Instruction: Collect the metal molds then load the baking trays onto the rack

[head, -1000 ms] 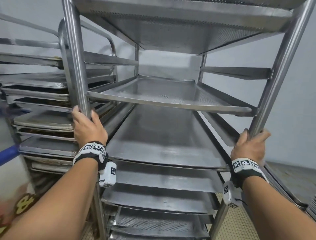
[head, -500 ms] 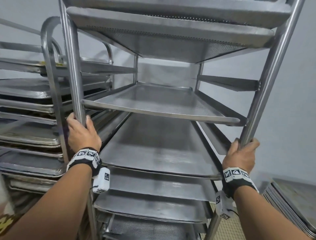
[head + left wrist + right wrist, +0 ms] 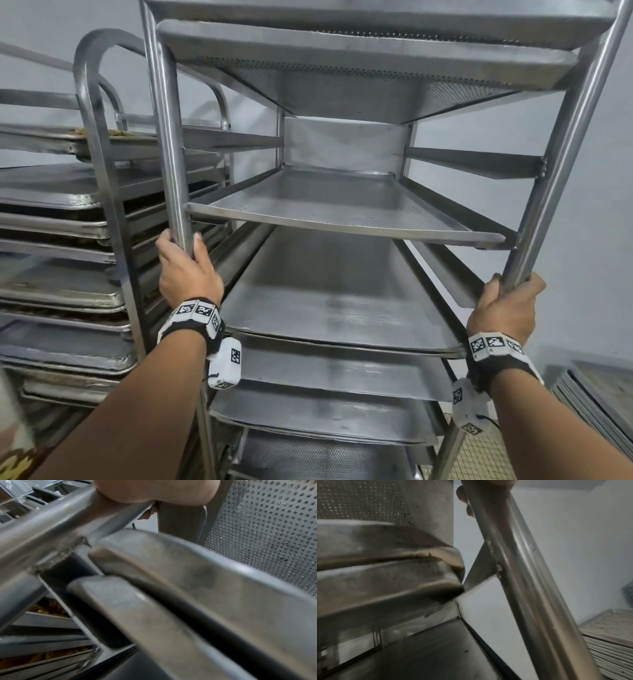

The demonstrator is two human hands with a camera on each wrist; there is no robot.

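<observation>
A tall steel rack (image 3: pixel 568 130) fills the head view, with several metal baking trays (image 3: pixel 335 294) slid onto its rails, some perforated (image 3: pixel 342 205). My left hand (image 3: pixel 186 270) grips the rack's front left post (image 3: pixel 168 137). My right hand (image 3: pixel 507 305) grips the front right post (image 3: pixel 513 561). In the left wrist view the palm (image 3: pixel 154 490) wraps the post (image 3: pixel 51 524) above stacked tray edges (image 3: pixel 188 574). The right wrist view shows fingertips (image 3: pixel 462 493) curled round the post beside tray corners (image 3: pixel 436 561). No metal molds are in view.
A second rack (image 3: pixel 99 171) stands close on the left, loaded with trays (image 3: pixel 58 291), some holding browned crumbs (image 3: pixel 46 609). A pile of flat trays (image 3: pixel 596 397) lies low at the right by the grey wall. Tiled floor (image 3: pixel 479 455) shows beneath.
The rack and both hands have shifted right in the view, and the second rack on the left now shows more fully. Both hands keep their grip on the posts.
</observation>
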